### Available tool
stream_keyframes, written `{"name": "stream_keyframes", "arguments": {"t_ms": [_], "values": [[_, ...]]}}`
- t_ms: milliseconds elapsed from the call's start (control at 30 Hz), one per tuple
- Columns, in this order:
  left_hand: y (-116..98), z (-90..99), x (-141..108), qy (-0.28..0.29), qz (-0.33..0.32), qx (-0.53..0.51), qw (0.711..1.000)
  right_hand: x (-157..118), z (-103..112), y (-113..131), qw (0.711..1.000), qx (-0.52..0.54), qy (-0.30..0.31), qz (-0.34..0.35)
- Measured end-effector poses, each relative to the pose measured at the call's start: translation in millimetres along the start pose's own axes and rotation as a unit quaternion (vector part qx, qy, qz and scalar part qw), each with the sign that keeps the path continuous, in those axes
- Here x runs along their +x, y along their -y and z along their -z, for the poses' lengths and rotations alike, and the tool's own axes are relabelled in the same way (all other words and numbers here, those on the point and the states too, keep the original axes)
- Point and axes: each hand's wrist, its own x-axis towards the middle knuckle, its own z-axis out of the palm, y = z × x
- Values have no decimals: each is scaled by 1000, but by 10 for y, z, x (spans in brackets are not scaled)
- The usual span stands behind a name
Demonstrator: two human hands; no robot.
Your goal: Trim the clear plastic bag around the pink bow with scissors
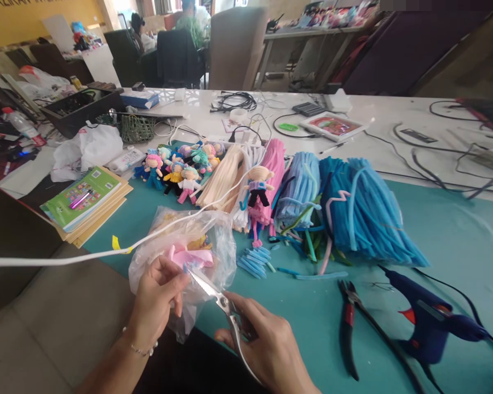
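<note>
My left hand (162,290) is pinched closed, with a small bluish piece at its fingertips, too small to make out well. My right hand (267,339) is wrapped round the handles of silver scissors (207,284). The scissor tips point up and left, close to my left fingertips. Behind the hands lies a clear plastic bag (224,246), with a pink ribbon (193,257) on it. Short blue pieces (254,261) lie right of the bag.
Bundles of blue (373,219), pink (273,158) and cream pipe cleaners (225,175) stand behind. Small dolls (181,169) sit back left. Pliers (347,328) and a glue gun (431,317) lie right. A white cable (86,258) crosses left. Booklets (86,200) lie far left.
</note>
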Motion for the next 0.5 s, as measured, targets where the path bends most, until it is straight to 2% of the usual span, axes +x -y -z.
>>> {"name": "stream_keyframes", "arguments": {"t_ms": [100, 300, 500], "values": [[11, 20, 14, -4, -13, 12, 1000, 3, 11, -3, 1000, -10, -2, 8], [54, 113, 31, 25, -25, 60, 998, 2, -21, -8, 1000, -27, -9, 5], [68, 130, 43, 15, -44, 84, 995, -34, -61, -36, 999, -26, -29, 12]]}}
